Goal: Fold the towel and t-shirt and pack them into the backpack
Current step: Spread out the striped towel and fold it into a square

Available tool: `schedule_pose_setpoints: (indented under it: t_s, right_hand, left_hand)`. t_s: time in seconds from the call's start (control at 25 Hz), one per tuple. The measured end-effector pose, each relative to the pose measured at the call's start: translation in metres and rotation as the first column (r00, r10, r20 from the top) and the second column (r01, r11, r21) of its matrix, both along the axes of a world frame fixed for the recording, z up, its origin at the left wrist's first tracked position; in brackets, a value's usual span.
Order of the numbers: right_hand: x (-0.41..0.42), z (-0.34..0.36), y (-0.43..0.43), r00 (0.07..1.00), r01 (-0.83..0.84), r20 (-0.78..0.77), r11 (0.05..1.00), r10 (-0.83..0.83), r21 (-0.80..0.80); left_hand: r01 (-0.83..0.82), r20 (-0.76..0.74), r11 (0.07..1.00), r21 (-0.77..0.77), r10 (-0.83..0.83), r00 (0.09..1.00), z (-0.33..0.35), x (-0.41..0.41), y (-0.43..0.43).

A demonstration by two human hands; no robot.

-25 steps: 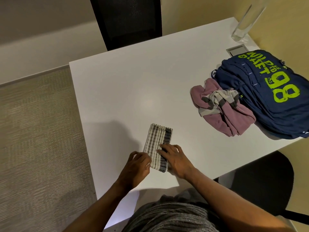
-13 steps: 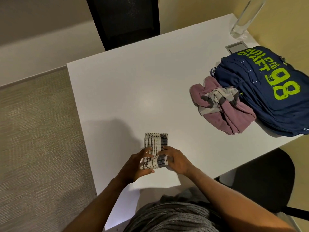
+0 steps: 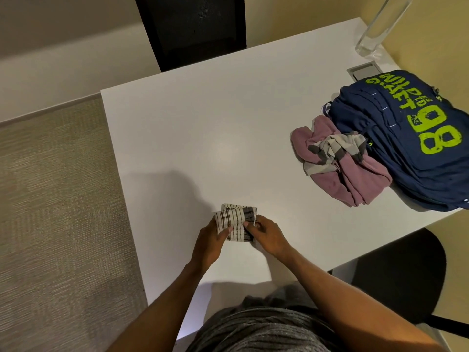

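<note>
A small white towel with dark stripes [image 3: 236, 219] lies folded into a compact square near the front of the white table [image 3: 203, 128]. My left hand [image 3: 212, 242] pinches its near left side, thumb on top. My right hand [image 3: 269, 237] grips its near right edge. A crumpled mauve t-shirt with grey and white stripes [image 3: 340, 163] lies at the right, touching a navy backpack with green "98" lettering [image 3: 418, 138] that lies flat at the table's right edge.
A clear glass vase [image 3: 380, 24] stands at the far right corner, next to a grey cable hatch [image 3: 364, 71]. One black chair [image 3: 193, 29] is behind the table, another [image 3: 396, 275] at the front right. Carpet lies to the left.
The towel was a long strip lying flat. Both hands lifted its near end and brought it over the far half, so it is now a shorter, thicker square.
</note>
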State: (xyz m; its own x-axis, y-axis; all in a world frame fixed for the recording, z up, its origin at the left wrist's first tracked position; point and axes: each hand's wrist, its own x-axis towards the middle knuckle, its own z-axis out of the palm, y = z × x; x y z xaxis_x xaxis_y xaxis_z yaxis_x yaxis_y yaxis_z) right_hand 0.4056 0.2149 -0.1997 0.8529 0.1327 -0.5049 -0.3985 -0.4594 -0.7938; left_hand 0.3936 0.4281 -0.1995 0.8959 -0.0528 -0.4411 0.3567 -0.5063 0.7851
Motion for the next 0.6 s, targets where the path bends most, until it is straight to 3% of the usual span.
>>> schedule_pose_setpoints:
  t_s: [0.32, 0.6]
  right_hand:
    - [0.006, 0.003, 0.010, 0.987, 0.158, 0.002, 0.973, -0.160, -0.165]
    - [0.006, 0.008, 0.016, 0.981, 0.180, -0.021, 0.947, -0.193, -0.265]
  left_hand:
    - [0.077, 0.013, 0.978, 0.194, -0.081, 0.997, 0.001, 0.013, -0.011]
    - [0.113, -0.059, 0.899, 0.423, -0.097, 0.994, 0.006, 0.030, -0.022]
